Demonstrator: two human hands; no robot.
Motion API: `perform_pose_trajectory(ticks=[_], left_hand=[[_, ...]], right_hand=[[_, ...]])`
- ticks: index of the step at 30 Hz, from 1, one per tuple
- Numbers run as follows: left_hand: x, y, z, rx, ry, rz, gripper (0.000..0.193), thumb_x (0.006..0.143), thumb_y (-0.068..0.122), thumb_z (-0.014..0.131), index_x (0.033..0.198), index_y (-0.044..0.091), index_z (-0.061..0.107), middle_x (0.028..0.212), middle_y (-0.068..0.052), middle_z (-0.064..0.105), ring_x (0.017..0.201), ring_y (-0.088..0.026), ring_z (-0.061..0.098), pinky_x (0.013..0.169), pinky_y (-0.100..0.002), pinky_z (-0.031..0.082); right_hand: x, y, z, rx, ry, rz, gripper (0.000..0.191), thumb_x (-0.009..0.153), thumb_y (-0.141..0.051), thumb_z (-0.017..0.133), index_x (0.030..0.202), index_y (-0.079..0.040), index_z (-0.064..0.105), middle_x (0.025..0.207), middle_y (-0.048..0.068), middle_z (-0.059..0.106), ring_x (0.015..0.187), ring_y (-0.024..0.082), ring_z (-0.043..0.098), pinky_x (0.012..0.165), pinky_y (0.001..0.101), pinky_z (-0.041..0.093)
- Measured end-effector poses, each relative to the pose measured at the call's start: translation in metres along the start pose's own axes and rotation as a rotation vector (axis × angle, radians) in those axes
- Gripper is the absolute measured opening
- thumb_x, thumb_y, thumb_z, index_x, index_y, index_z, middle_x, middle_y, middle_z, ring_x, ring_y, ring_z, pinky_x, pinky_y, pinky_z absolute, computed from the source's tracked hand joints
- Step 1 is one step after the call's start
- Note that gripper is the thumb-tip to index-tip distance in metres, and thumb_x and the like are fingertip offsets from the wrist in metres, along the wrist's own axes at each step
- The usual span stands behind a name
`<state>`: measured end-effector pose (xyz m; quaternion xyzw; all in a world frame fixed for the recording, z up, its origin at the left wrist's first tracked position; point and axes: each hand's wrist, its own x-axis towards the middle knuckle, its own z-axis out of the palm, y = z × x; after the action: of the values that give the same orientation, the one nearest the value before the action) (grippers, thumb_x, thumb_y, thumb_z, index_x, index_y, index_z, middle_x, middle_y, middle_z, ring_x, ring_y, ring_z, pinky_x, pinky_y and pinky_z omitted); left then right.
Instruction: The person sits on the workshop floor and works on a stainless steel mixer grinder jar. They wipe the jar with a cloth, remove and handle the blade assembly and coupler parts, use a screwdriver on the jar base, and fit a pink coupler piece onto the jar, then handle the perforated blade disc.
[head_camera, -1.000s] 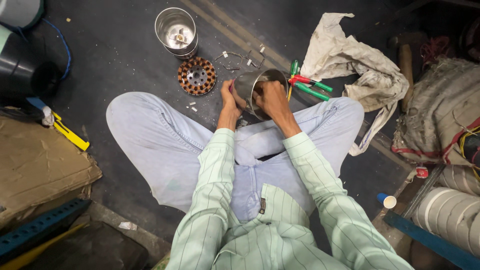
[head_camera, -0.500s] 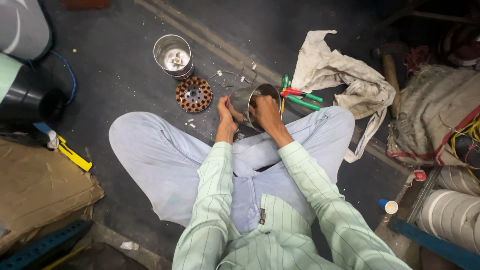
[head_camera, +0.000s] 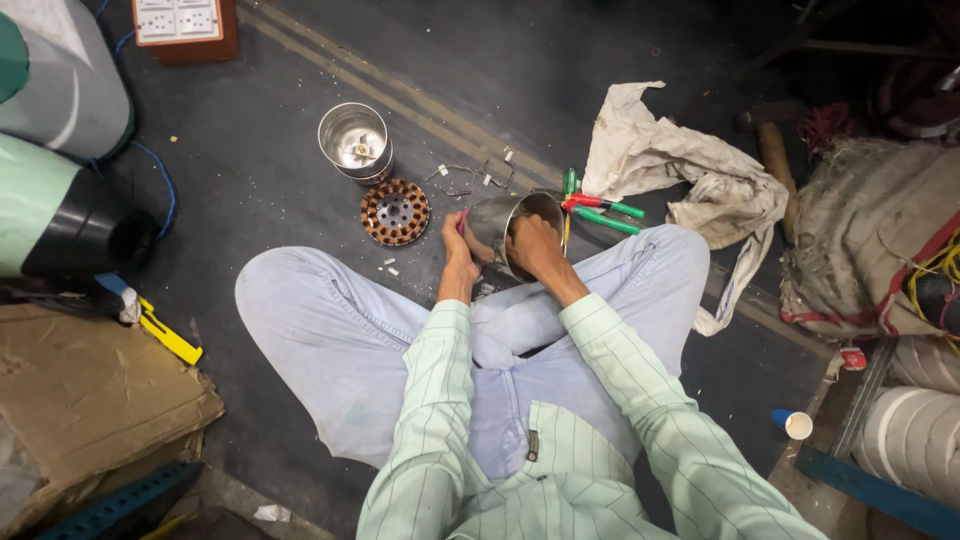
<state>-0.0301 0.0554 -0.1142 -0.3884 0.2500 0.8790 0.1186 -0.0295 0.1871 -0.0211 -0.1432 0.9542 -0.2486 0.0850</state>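
Person sits cross-legged on the dark concrete floor (head_camera: 250, 190), pale blue trousers, light green striped shirt.

Left hand (head_camera: 458, 248) closes its grip on the outer wall of a shiny round metal housing (head_camera: 492, 222), tilted on its side with its open mouth toward the person's right. Something pink shows at the left fingertips; too small to say what it is.

Right hand (head_camera: 535, 248) sits at the mouth of the housing, fingers curled over the rim and reaching inside. Its grip looks closed on the rim, though the fingertips are hidden, so I cannot tell if they hold anything within.

The housing is held just above the floor in front of the crossed shins, between both hands.

Around it:
- Round copper-wound stator disc with a ring of slots (head_camera: 395, 211) lies flat on the floor, just left of the left hand.
- Second shiny metal cup-shaped housing (head_camera: 354, 141) stands upright beyond the disc, near it but apart.
- Small bits of wire and white scraps (head_camera: 468, 178) are scattered between the cup and the held housing.
- Green-and-red-handled pliers (head_camera: 598, 208) lie just right of the held housing.
- Crumpled dirty white cloth (head_camera: 680, 170) lies beyond the pliers, by the right knee.
- Yellow-handled tool (head_camera: 168, 338) lies on the floor well to the left, beside flattened brown cardboard (head_camera: 90, 400).
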Motion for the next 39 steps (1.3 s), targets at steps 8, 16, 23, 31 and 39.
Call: perform_pose_trajectory(ticks=[8, 16, 23, 31, 39], left_hand=[[0.005, -0.003, -0.004, -0.005, -0.048, -0.040, 0.047, 0.084, 0.056, 0.055, 0.100, 0.014, 0.071, 0.096, -0.004, 0.071, 0.087, -0.023, 0.067, 0.070, -0.037, 0.054], [0.015, -0.007, -0.003, -0.017, -0.053, 0.036, 0.036, 0.086, 0.048, 0.056, 0.099, 0.017, 0.069, 0.095, 0.000, 0.071, 0.087, -0.020, 0.068, 0.073, -0.034, 0.056], [0.012, -0.007, -0.001, -0.017, -0.055, 0.004, 0.040, 0.086, 0.051, 0.054, 0.099, 0.016, 0.070, 0.095, -0.001, 0.072, 0.086, -0.020, 0.069, 0.070, -0.033, 0.057], [0.011, -0.006, -0.004, -0.030, -0.070, -0.003, 0.042, 0.088, 0.052, 0.052, 0.102, 0.017, 0.070, 0.098, -0.002, 0.072, 0.086, -0.021, 0.069, 0.068, -0.035, 0.057], [0.015, -0.006, -0.004, -0.026, -0.042, -0.012, 0.045, 0.088, 0.053, 0.051, 0.104, 0.016, 0.070, 0.102, -0.003, 0.072, 0.092, -0.023, 0.069, 0.075, -0.039, 0.058]], right_hand=[[-0.003, 0.007, -0.001, 0.252, 0.094, -0.047, 0.020, 0.087, -0.015, 0.073, 0.101, -0.002, 0.076, 0.091, 0.025, 0.072, 0.086, 0.044, 0.070, 0.077, 0.0498, 0.057], [0.001, 0.020, 0.010, 0.246, 0.129, -0.103, 0.027, 0.079, -0.010, 0.079, 0.103, 0.000, 0.076, 0.088, 0.024, 0.072, 0.081, 0.041, 0.071, 0.072, 0.0468, 0.057], [0.002, 0.024, 0.011, 0.450, 0.127, -0.082, 0.021, 0.079, -0.006, 0.077, 0.098, 0.002, 0.074, 0.088, 0.021, 0.072, 0.080, 0.034, 0.076, 0.072, 0.0407, 0.060], [-0.002, 0.018, 0.011, 0.281, 0.207, -0.182, 0.024, 0.074, -0.004, 0.077, 0.097, 0.003, 0.075, 0.088, 0.023, 0.071, 0.081, 0.041, 0.070, 0.071, 0.0467, 0.056], [-0.001, 0.023, 0.013, 0.287, 0.133, -0.179, 0.021, 0.079, -0.004, 0.074, 0.099, 0.002, 0.076, 0.089, 0.024, 0.072, 0.080, 0.040, 0.072, 0.072, 0.0449, 0.057]])
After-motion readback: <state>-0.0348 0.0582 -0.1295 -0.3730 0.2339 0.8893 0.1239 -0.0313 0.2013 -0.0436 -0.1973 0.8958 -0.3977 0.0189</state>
